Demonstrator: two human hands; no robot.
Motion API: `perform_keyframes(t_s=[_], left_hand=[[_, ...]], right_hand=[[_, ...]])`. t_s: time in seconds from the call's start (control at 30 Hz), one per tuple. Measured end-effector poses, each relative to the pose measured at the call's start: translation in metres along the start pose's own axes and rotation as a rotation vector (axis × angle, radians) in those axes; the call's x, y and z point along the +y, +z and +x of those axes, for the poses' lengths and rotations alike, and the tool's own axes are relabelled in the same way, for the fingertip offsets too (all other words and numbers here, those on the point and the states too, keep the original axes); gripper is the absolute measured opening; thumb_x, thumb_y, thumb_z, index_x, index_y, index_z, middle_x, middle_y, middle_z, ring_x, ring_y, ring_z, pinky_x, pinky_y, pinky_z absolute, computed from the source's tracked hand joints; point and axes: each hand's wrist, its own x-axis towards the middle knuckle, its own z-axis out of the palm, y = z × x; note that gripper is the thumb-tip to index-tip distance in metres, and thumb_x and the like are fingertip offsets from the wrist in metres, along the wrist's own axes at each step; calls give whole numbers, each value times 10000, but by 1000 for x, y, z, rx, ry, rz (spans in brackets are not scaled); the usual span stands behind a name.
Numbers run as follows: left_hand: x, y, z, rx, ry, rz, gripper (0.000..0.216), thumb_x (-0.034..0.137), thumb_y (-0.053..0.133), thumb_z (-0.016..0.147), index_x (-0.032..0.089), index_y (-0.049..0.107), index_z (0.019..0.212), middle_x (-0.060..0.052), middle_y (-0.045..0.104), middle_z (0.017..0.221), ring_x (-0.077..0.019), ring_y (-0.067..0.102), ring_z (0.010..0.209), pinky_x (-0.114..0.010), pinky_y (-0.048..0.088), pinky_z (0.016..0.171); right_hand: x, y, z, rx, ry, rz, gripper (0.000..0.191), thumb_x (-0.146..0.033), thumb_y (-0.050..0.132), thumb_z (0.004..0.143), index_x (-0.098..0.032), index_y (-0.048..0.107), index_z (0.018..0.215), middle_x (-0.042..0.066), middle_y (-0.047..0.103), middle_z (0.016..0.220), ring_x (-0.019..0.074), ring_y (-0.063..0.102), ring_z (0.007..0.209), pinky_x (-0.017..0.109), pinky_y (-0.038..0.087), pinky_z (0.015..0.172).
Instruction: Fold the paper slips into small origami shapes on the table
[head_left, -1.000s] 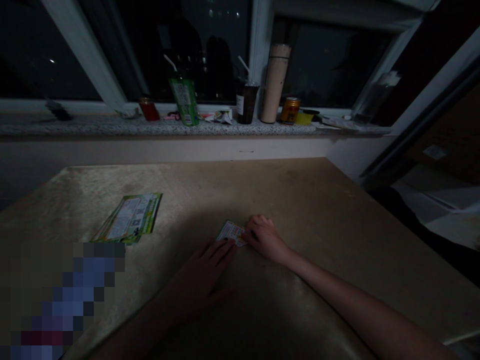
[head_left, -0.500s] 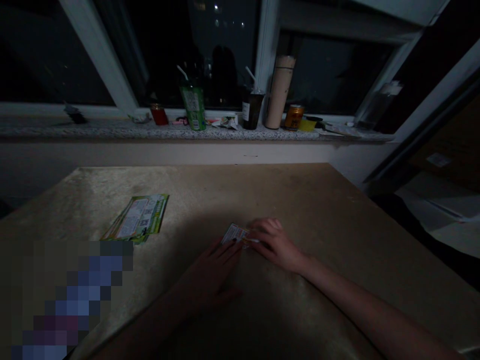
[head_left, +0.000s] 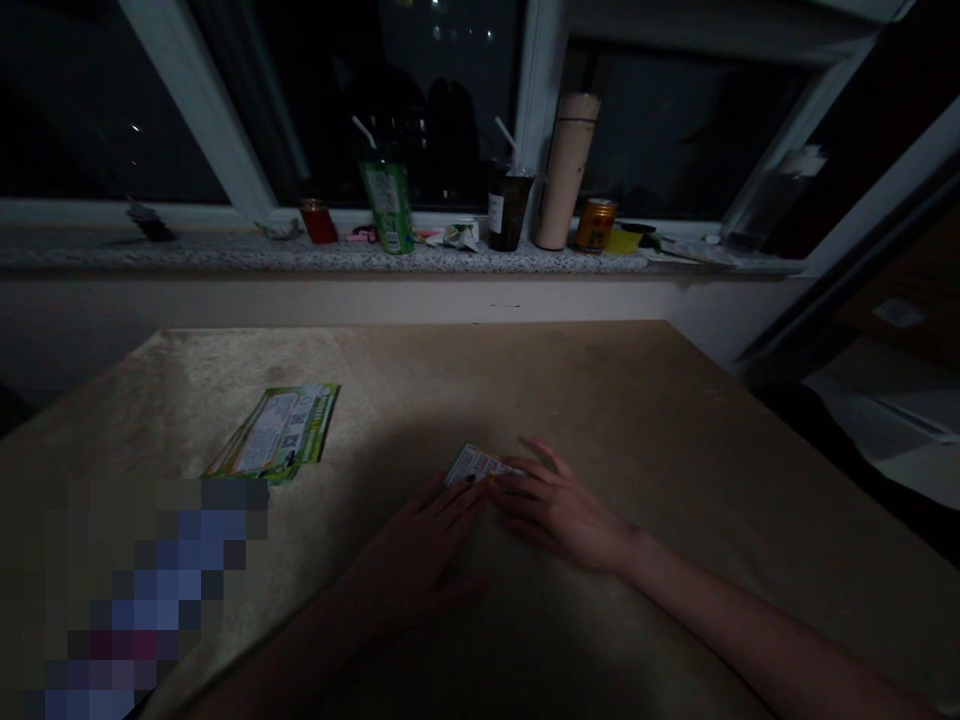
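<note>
A small printed paper, pale with coloured print, lies on the brown table and is partly covered by my fingers. My left hand rests flat with its fingers stretched over the paper's near left edge and the thumb apart. From the right, my right hand lays its spread fingers on the paper's right part. Its thumb side is only partly visible. A stack of green and white printed leaflets lies fanned on the table to the left, apart from both hands.
On the granite windowsill stand a green cup with a straw, a dark drink cup, a tall beige flask, an orange can and a red jar. A blurred-out patch covers the lower left.
My right hand has shifted slightly right and nearer to me, with its fingers spreading more. My left hand stays nearly still on the paper. The view has tilted a little.
</note>
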Motion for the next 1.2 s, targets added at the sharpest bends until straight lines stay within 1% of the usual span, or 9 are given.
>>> perform_keyframes(t_s=[0.2,0.3,0.4,0.53,0.7,0.83,0.97,1.07,1.2], left_hand=[[4,4,-2,11,-50,49,739,602,409,896,128,285,1450,-131,325,1492,-272,276,1375,-440,144,1140],[4,8,-6,27,-69,64,716,588,388,911,151,259,1463,-115,328,1494,-272,303,1363,-436,179,1130],[2,8,-9,18,-52,64,701,559,389,922,159,227,1474,-98,292,1512,-257,311,1359,-410,202,1124],[3,1,-7,-18,-43,74,685,566,395,917,138,300,1444,-118,330,1492,-270,336,1344,-438,173,1128],[5,-1,-5,6,-34,70,644,544,387,926,152,322,1433,-116,340,1488,-268,334,1345,-460,132,1136],[6,1,-6,25,-23,84,628,531,380,933,144,331,1425,-123,341,1486,-264,327,1350,-455,101,1142],[5,1,-7,35,-30,85,622,530,370,937,151,326,1428,-123,342,1485,-269,338,1344,-468,98,1141],[4,0,-6,24,-37,81,621,529,376,936,150,331,1426,-126,341,1485,-271,340,1343,-478,97,1140],[4,-1,-6,18,-38,61,620,527,381,936,149,334,1425,-125,339,1487,-276,336,1345,-492,100,1140]], right_hand=[[2,1,2,38,49,-32,297,-320,540,909,-292,615,1195,64,523,1337,269,348,1335,605,105,1128],[6,2,0,14,67,-4,283,-314,513,925,-298,625,1184,65,519,1334,266,330,1346,603,99,1126],[9,3,-1,-2,97,59,279,-318,500,932,-299,628,1180,58,522,1322,251,341,1340,583,131,1127],[14,3,-1,12,108,109,259,-322,530,918,-310,646,1149,53,486,1356,254,321,1351,580,157,1117],[24,-2,-3,-31,37,88,296,-320,553,906,-348,612,1194,32,382,1457,264,221,1399,591,120,1117],[32,-7,-7,-60,27,99,322,-331,561,900,-352,592,1220,36,321,1499,273,198,1408,592,143,1112],[36,-9,-10,-65,43,144,333,-309,584,888,-364,592,1216,29,329,1497,271,216,1405,599,156,1108],[40,-8,-11,-77,88,189,295,-315,567,898,-354,616,1187,32,360,1481,263,224,1404,589,168,1110],[44,-7,-12,-67,122,197,251,-334,551,908,-347,648,1138,21,405,1456,248,231,1403,591,144,1117]])
